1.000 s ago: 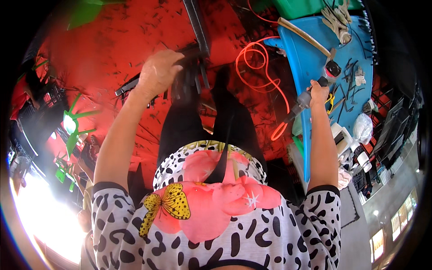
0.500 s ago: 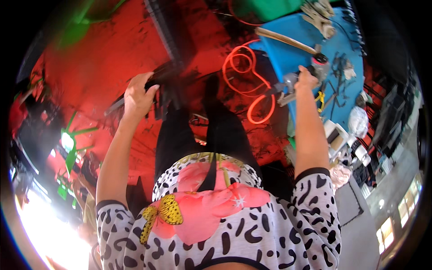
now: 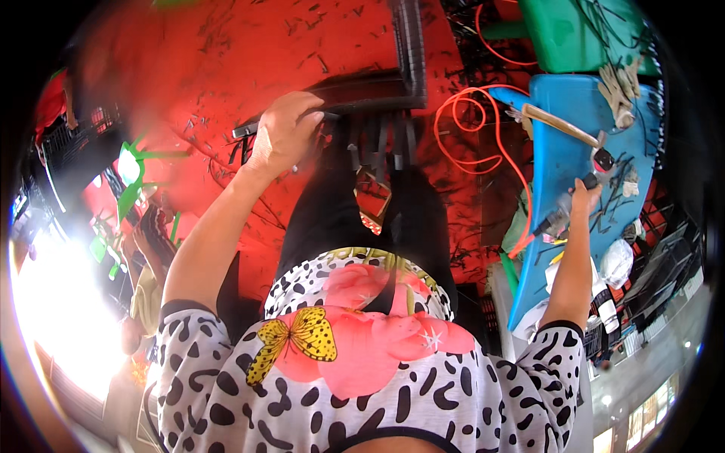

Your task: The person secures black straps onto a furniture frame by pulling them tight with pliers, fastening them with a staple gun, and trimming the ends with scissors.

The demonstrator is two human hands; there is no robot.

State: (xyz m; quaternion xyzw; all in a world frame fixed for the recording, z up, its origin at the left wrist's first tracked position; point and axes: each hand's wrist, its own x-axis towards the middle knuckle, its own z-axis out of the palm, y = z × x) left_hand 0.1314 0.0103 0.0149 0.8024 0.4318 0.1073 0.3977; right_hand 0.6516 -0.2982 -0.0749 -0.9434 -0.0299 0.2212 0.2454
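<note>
My left hand (image 3: 285, 136) has its fingers closed at the near edge of a dark, L-shaped frame (image 3: 370, 103) lying across my legs. Several dark strips hang below the frame's edge, blurred. Out to the right, my right hand (image 3: 583, 198) is wrapped round a grey hand tool (image 3: 557, 217) over a blue plastic surface (image 3: 547, 260). An orange hose (image 3: 517, 170) runs to the tool's lower end; its exact kind is unclear. Just beyond that hand lies a hammer (image 3: 563, 126) with a wooden handle.
Pale gloves (image 3: 619, 98) and dark scraps lie on the blue surface, with a clear plastic bag (image 3: 617, 260) at its right side. A green plastic piece (image 3: 559, 34) stands behind. Dark offcuts litter the red floor (image 3: 204, 90). Another person's arm (image 3: 151, 253) shows at left.
My view has shifted, so the blue surface sits further right and lower. The dark frame now lies across my legs, its long side to the right. Both hands keep their grip.
</note>
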